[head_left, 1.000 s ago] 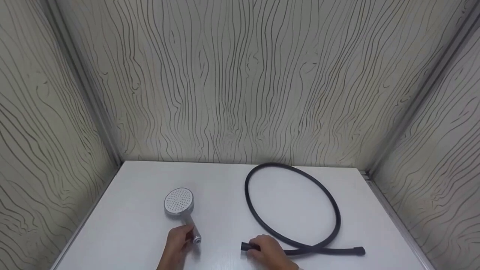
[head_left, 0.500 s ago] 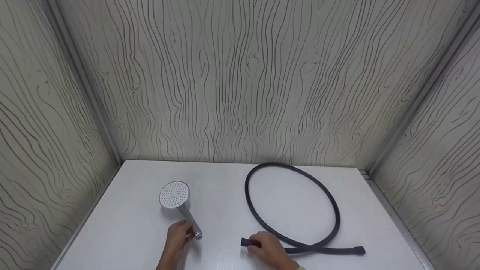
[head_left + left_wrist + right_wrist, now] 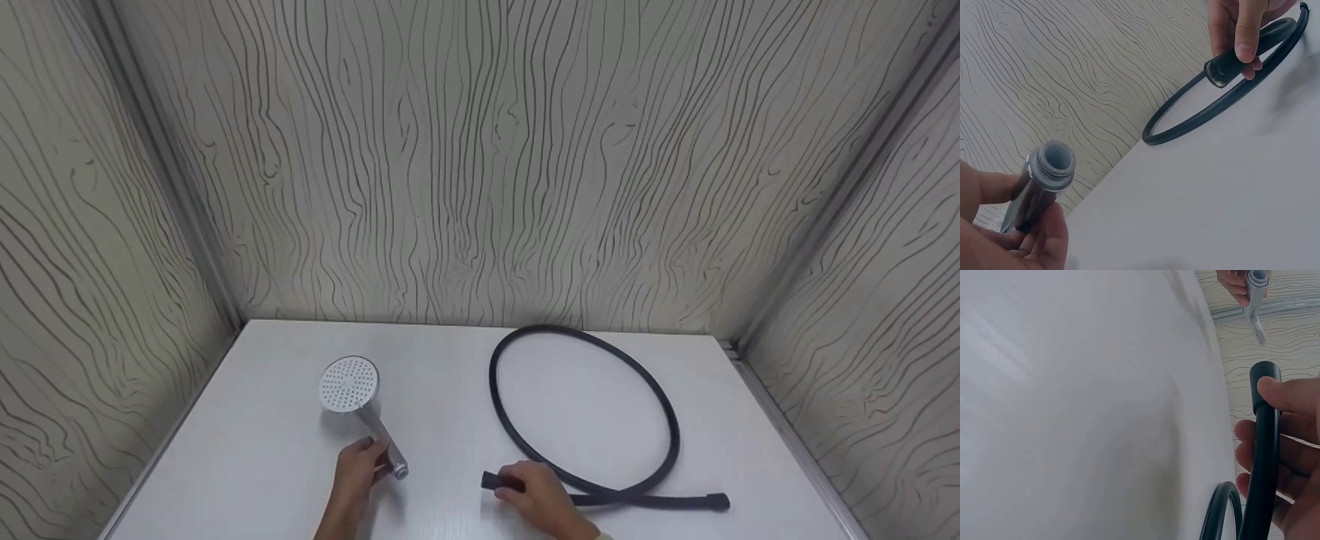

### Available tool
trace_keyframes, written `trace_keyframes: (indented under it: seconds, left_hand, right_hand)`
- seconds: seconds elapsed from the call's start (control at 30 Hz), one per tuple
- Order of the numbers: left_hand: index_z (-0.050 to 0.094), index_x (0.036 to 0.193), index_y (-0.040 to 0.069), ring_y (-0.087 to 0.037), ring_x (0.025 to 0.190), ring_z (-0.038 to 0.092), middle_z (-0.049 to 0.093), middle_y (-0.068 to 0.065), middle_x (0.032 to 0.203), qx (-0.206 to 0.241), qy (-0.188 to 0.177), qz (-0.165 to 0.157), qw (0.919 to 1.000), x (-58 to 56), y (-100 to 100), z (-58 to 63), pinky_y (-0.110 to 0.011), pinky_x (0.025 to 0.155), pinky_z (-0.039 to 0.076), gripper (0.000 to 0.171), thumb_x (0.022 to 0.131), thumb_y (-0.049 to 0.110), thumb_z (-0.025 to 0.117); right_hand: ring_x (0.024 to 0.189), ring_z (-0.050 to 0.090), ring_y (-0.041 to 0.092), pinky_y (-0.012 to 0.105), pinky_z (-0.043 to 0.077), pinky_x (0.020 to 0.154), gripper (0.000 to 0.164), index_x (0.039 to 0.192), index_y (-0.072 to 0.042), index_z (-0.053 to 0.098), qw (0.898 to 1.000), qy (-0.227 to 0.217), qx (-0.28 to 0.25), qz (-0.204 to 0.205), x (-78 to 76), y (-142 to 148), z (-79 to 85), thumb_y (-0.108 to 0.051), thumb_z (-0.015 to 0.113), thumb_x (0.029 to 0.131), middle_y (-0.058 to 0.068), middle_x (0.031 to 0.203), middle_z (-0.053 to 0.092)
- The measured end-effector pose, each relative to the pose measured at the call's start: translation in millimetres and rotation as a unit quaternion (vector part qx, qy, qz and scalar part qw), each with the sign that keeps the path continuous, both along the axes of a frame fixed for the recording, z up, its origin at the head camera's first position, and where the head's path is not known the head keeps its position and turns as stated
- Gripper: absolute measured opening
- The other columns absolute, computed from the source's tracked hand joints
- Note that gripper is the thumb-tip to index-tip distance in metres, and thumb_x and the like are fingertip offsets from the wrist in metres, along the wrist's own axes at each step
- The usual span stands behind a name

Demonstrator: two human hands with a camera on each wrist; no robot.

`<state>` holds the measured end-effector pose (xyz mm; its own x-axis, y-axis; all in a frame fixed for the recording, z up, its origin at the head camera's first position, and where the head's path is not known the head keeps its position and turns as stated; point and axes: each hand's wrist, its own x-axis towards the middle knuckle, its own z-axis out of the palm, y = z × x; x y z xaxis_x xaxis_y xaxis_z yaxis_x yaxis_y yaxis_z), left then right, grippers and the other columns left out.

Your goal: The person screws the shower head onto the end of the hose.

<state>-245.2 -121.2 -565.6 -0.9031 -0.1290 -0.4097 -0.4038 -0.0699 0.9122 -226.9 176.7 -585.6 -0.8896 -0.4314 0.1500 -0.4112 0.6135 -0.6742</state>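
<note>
My left hand (image 3: 355, 474) grips a silver shower head (image 3: 349, 385) low on its handle. The perforated round face tilts up, and the threaded handle end (image 3: 1057, 163) points toward the right hand in the left wrist view. My right hand (image 3: 538, 496) pinches one end of a black shower hose (image 3: 670, 420) by its connector (image 3: 1265, 377), thumb on top and fingers beneath. That end is raised off the table, with a gap between it and the shower head's handle. The hose's other end (image 3: 718, 501) lies on the table at the right.
Beneath both hands is a white table (image 3: 435, 397). The hose's loop lies on its right half. Wood-grain patterned panels (image 3: 465, 165) stand at the back and at both sides, with grey posts in the corners.
The left hand has raised the shower head, its face moving up and slightly left in the head view. The right hand has lifted the hose end slightly.
</note>
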Motion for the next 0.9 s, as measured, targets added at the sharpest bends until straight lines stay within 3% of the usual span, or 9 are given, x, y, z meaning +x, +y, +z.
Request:
trace_keyframes:
  seconds: [0.37,0.6,0.9]
  left_hand:
    - [0.032,0.141,-0.015,-0.034,0.12,0.057,0.057,-0.024,0.128,-0.006,0.006,-0.005,1.0,2.7,5,4.2,-0.039,0.102,0.053,0.056,0.103,0.024,0.046]
    - [0.031,0.142,-0.014,-0.03,0.118,0.058,0.057,-0.021,0.126,-0.028,0.004,-0.01,0.9996,2.7,8,6.7,-0.035,0.103,0.053,0.057,0.104,0.027,0.045]
    - [0.029,0.142,-0.015,-0.035,0.121,0.056,0.054,-0.025,0.13,-0.017,0.003,-0.013,0.9998,3.7,12,8.7,-0.039,0.105,0.052,0.059,0.103,0.026,0.047]
  right_hand:
    - [0.073,0.052,-0.003,0.015,0.047,0.062,0.017,0.095,-0.014,0.074,1.0,0.004,-0.024,-0.011,0.9,0,1.2,-0.027,0.069,0.087,-0.007,0.083,0.067]
    - [0.074,0.053,-0.003,0.016,0.048,0.065,0.018,0.096,-0.015,0.074,0.999,0.004,-0.026,-0.028,0.2,0,3.5,-0.029,0.071,0.086,-0.008,0.084,0.068]
    - [0.077,0.054,-0.001,0.017,0.049,0.066,0.019,0.097,-0.015,0.074,0.999,0.002,-0.033,-0.038,1.1,1,7.1,-0.03,0.07,0.087,-0.005,0.088,0.07]
